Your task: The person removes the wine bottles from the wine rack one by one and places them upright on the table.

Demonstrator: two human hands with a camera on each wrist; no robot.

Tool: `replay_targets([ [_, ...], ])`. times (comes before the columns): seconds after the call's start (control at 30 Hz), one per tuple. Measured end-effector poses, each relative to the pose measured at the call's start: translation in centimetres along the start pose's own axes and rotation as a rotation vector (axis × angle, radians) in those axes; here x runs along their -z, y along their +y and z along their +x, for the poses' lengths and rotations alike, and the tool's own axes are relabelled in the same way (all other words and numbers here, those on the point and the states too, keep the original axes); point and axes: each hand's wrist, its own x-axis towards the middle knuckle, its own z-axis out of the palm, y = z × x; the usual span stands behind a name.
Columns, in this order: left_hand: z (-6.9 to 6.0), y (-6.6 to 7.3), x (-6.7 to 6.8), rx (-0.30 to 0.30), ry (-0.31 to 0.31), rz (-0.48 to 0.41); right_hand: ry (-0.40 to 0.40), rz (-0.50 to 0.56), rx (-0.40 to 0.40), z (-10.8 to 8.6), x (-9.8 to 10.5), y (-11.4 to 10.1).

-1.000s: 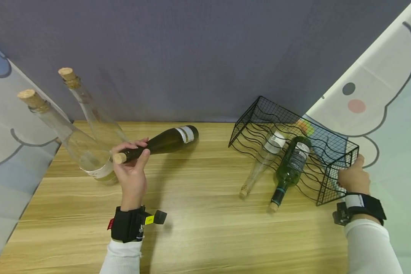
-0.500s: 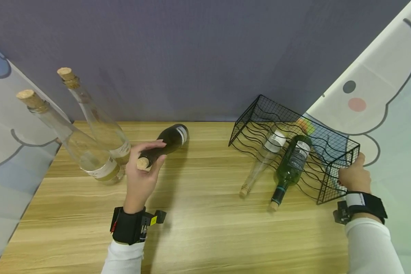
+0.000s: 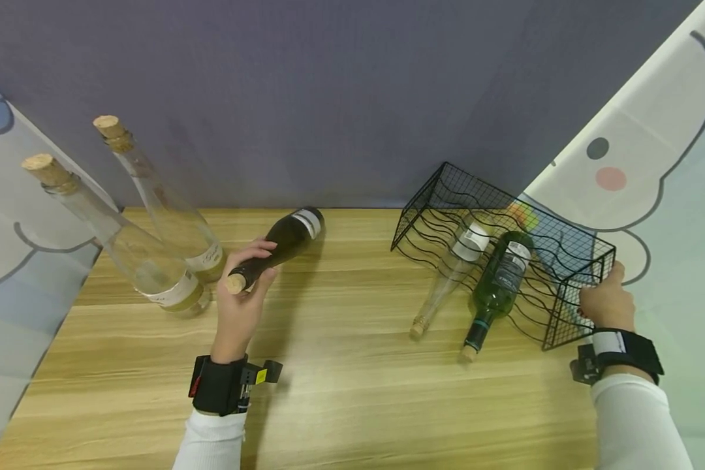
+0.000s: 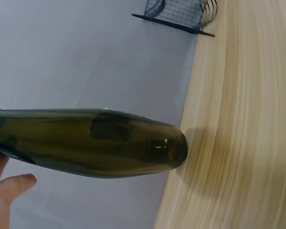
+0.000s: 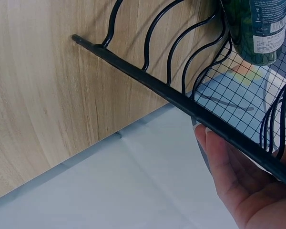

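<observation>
Left hand (image 3: 238, 312) pinches the neck of a dark olive-brown, slim glass wine bottle (image 3: 289, 239), thumb on one side, fingers on the other. Bottle sits left of centre, near the table's back edge; can't tell if the base touches the wood table (image 3: 352, 398). Key relation: black wire wine rack (image 3: 571, 313) is well off to the right of it. Bottle's long axis runs slantwise, cork end toward the person, base away and rightward, roughly like the two racked bottles but lying more crosswise. Left hand is the nearer one to the bottle; right hand (image 3: 610, 304) grips the rack's right end panel, fingers along the outside.

Looks: glossy, see-through dark glass, long taper, pale cork stopper (image 3: 235, 283), white-and-dark label band (image 3: 309, 223) near the base. Label text unreadable.
</observation>
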Motion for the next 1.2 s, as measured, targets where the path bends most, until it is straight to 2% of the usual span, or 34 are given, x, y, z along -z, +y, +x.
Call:
replay_targets([
  [0.2,0.3,-0.2,-1.0,-0.136,-0.097,0.108,-0.004,-0.001,0.004,-0.2,0.0,0.0],
  [0.3,0.5,-0.2,-1.7,-0.175,-0.160,0.183,-0.007,-0.002,0.009,-0.3,0.0,-0.1],
  [0.57,1.2,-0.2,-3.9,-0.173,-0.309,0.316,-0.006,0.004,-0.003,-0.3,0.0,-0.1],
  [0.77,2.1,0.0,-5.2,-0.203,-0.419,0.444,-0.004,0.007,-0.015,-0.3,0.1,-0.1],
  [0.93,3.3,-0.2,-6.0,-0.267,-0.485,0.441,0.000,0.006,-0.020,-0.3,0.1,-0.2],
  [1.07,3.7,-0.4,-6.1,-0.315,-0.486,0.415,-0.006,0.003,-0.016,-0.2,0.1,-0.2],
  [1.2,4.0,0.0,-5.9,-0.316,-0.467,0.387,-0.013,0.002,-0.015,-0.2,0.2,-0.2],
])
